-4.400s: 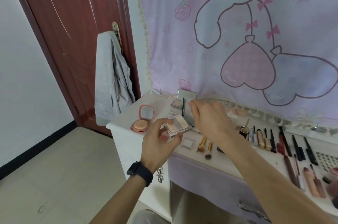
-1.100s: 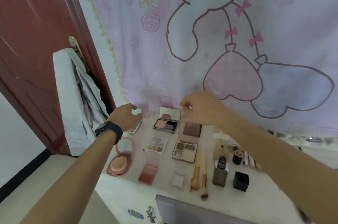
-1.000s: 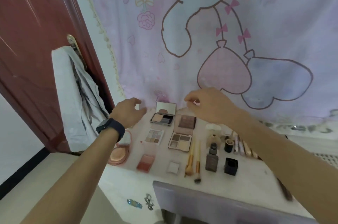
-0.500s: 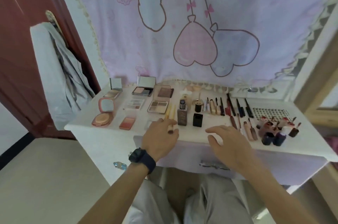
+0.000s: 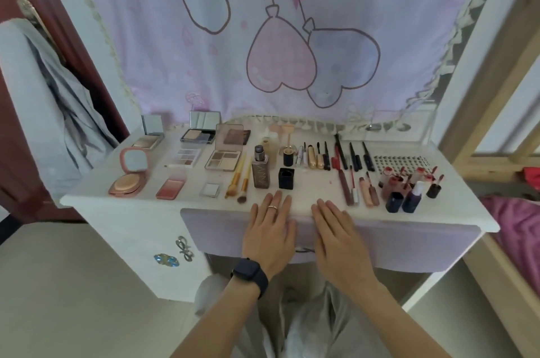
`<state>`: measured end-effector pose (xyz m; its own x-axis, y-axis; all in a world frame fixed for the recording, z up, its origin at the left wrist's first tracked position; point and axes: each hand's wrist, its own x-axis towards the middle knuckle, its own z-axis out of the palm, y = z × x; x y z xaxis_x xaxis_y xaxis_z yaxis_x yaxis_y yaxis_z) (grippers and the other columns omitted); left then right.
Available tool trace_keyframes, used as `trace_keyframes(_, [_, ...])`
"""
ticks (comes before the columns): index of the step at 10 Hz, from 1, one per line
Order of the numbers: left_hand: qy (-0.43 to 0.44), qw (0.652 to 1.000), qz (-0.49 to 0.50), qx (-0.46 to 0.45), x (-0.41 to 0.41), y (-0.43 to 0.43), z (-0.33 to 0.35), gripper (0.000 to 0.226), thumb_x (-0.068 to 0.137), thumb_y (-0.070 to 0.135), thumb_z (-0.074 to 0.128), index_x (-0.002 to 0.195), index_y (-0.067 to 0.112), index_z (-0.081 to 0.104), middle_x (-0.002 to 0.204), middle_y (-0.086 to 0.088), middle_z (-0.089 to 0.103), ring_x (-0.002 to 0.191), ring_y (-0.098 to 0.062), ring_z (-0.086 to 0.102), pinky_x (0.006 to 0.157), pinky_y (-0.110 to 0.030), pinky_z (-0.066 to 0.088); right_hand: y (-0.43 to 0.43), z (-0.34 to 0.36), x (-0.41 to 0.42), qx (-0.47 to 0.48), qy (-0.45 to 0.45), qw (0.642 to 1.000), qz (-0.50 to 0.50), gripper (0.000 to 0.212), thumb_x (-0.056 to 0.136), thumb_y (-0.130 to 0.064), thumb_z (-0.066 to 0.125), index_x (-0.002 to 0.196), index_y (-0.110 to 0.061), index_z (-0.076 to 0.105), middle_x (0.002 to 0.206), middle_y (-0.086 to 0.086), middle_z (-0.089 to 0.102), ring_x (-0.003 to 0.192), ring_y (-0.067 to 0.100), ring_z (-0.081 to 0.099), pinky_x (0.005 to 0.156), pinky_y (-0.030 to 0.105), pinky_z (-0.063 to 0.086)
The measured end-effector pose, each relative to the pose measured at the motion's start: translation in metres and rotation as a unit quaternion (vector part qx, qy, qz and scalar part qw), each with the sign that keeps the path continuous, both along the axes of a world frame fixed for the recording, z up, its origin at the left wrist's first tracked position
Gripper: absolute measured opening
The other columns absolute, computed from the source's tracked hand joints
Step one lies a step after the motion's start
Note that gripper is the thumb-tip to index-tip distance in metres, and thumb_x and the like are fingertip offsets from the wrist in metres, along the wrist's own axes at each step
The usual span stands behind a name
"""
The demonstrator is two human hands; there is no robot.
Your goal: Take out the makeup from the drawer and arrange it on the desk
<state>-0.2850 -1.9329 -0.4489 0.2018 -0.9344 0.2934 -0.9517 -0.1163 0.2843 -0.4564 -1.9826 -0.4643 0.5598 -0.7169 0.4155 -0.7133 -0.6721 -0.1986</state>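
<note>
Both hands lie flat and side by side at six o'clock of the worktop (image 5: pixel 309 196), holding nothing. The left hand (image 5: pixel 270 233), with a ring (image 5: pixel 272 206) and a dark watch (image 5: pixel 250 273), has its fingers (image 5: pixel 277 199) straight and close together, tips on the worktop's front edge. The right hand (image 5: pixel 336 236) has its fingers straight and narrow in the same way. The palms lie over the lilac drawer front (image 5: pixel 409 243). The makeup is laid out across the worktop. At ten o'clock of the left hand stand a round pink compact (image 5: pixel 128 179), a blush pan (image 5: pixel 171 188) and open eyeshadow palettes (image 5: pixel 223 157). At twelve o'clock are two brushes (image 5: pixel 238 179), a foundation bottle (image 5: pixel 260 170) and a black cube cap (image 5: pixel 286 178). At one o'clock of the right hand lies a row of pencils and tubes (image 5: pixel 336 156), and at two o'clock lip glosses (image 5: pixel 359 188) beside small dark bottles (image 5: pixel 409 191). A pink cartoon cloth (image 5: pixel 292 36) hangs behind.
</note>
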Motion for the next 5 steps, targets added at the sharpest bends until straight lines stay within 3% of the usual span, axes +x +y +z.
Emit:
trace_keyframes(2, [-0.031, 0.999, 0.005, -0.008, 0.005, 0.001, -0.013, 0.055, 0.104, 0.045, 0.021, 0.156, 0.031, 0.022, 0.163, 0.002, 0.024, 0.152, -0.017, 0.014, 0.121, -0.040, 0.005, 0.001, -0.007, 0.000, 0.004, 0.013, 1.000, 0.003, 0.060, 0.097, -0.023, 0.043, 0.154, -0.007, 0.034, 0.162, 0.008, 0.029, 0.152, 0.021, 0.023, 0.122, 0.043, 0.022])
trace_keyframes(3, [-0.029, 1.000, 0.009, -0.003, 0.002, 0.002, -0.014, 0.054, 0.104, 0.046, 0.017, 0.157, 0.033, 0.018, 0.164, 0.004, 0.021, 0.152, -0.014, 0.008, 0.121, -0.038, -0.002, 0.002, 0.001, -0.004, 0.034, 0.032, 0.999, 0.009, 0.060, 0.096, -0.025, 0.038, 0.154, -0.009, 0.035, 0.162, 0.007, 0.031, 0.151, 0.021, 0.025, 0.121, 0.045, 0.027])
trace_keyframes(4, [-0.032, 0.999, 0.006, -0.008, 0.003, 0.002, -0.012, 0.055, 0.104, 0.048, 0.015, 0.157, 0.034, 0.016, 0.164, 0.004, 0.019, 0.152, -0.014, 0.006, 0.120, -0.033, -0.010, 0.003, 0.027, -0.009, 0.122, 0.004, 0.992, 0.040, 0.055, 0.100, -0.029, 0.038, 0.154, -0.017, 0.036, 0.161, -0.001, 0.033, 0.150, 0.013, 0.025, 0.121, 0.042, 0.029])
trace_keyframes(5, [-0.035, 0.999, 0.002, -0.022, 0.004, -0.001, -0.015, 0.054, 0.104, 0.047, 0.017, 0.156, 0.033, 0.018, 0.163, 0.003, 0.023, 0.151, -0.015, 0.008, 0.120, -0.033, -0.008, 0.017, 0.104, -0.024, 0.271, -0.148, 0.948, 0.074, 0.049, 0.101, -0.028, 0.056, 0.148, -0.035, 0.043, 0.144, -0.017, 0.054, 0.133, -0.006, 0.044, 0.116, 0.026, 0.036])
